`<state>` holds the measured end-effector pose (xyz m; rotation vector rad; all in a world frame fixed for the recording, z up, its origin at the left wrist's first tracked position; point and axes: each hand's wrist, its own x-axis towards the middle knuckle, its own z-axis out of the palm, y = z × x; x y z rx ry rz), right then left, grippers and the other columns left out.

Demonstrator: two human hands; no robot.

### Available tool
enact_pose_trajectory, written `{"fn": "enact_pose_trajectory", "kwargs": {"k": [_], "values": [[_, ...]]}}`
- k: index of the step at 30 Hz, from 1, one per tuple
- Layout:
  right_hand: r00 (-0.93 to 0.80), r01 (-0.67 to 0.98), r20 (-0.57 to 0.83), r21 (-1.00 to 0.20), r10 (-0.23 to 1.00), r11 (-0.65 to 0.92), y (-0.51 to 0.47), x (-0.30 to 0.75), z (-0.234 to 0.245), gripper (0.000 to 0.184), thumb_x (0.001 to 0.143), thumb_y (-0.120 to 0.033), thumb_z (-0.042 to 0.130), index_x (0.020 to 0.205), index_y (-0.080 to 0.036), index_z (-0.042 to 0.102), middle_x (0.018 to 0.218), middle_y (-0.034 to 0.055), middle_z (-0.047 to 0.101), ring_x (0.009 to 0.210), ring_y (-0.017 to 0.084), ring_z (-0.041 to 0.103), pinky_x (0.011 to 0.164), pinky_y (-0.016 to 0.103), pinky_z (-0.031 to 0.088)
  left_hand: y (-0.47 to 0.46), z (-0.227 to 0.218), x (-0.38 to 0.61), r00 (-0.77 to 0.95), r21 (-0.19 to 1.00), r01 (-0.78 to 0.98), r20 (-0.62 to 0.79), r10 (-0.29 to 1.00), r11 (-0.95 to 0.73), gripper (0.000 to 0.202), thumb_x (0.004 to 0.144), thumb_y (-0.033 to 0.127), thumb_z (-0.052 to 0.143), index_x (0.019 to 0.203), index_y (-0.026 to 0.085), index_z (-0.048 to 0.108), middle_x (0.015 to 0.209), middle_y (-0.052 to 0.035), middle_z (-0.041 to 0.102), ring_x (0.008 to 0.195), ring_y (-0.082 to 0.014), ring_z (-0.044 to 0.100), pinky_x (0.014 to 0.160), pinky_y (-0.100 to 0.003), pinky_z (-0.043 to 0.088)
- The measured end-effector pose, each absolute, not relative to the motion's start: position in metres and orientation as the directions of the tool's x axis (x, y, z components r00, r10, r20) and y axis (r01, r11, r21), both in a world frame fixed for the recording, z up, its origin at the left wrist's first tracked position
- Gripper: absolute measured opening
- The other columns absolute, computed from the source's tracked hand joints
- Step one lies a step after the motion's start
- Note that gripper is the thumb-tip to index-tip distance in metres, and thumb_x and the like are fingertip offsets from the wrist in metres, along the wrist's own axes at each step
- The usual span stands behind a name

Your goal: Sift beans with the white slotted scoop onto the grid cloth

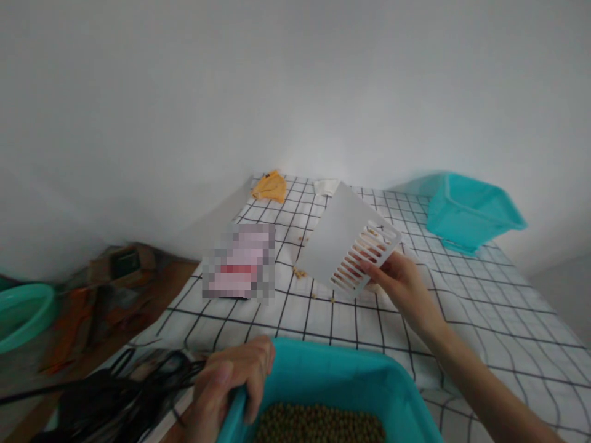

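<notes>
My left hand (242, 372) is closed over the left rim of a teal plastic bin (323, 354), fingers curled down inside it. Round greenish-brown pellets (318, 424) cover the bin's bottom. Beyond the bin, my right hand (392, 274) grips a thin white slotted plastic plate (335, 234) by its slotted edge, thumb in front and the other fingers behind. The plate is tilted above the checked tablecloth (295, 317). A few small tan bits (300, 272) lie on the cloth beside the plate's lower left edge.
Another teal bin (471, 209) stands tilted at the back right. A blurred-out pink packet (240, 261) lies left of centre. An orange cloth item (271, 187) and a white piece (325, 187) rest near the wall. Black cables (157, 381) and a green basin (25, 314) are at left.
</notes>
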<state>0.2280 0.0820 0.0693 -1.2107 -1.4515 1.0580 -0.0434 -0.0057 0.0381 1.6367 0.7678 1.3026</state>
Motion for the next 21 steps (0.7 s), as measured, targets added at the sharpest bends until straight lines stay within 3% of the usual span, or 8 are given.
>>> {"fn": "enact_pose_trajectory", "kwargs": {"k": [14,21], "values": [[-0.245,0.124,0.149,-0.975,0.958,0.183,0.096,0.229,0.072,0.035,0.084,-0.048,0.077,0.107,-0.023,0.080,0.109,0.0085,0.080,0.098,0.027,0.076,0.094,0.046,0.060,-0.006,0.035,-0.045,0.254,0.913,-0.056,0.405,0.878,-0.405,0.070,0.108,0.051,0.020,0.051,0.019,0.048,0.044,-0.0005,0.047,0.049,-0.0171,0.046,0.059,-0.033,0.044],[-0.379,0.099,0.034,-0.992,0.925,0.077,0.089,0.243,0.071,0.026,0.086,-0.038,0.076,0.107,-0.023,0.078,0.106,0.0076,0.080,0.091,0.024,0.077,0.076,0.037,0.063,-0.006,0.038,-0.045,0.277,0.908,-0.068,0.416,0.866,-0.414,0.069,0.107,0.050,0.022,0.051,0.020,0.048,0.043,-0.0007,0.047,0.048,-0.0175,0.045,0.058,-0.034,0.043]]}}
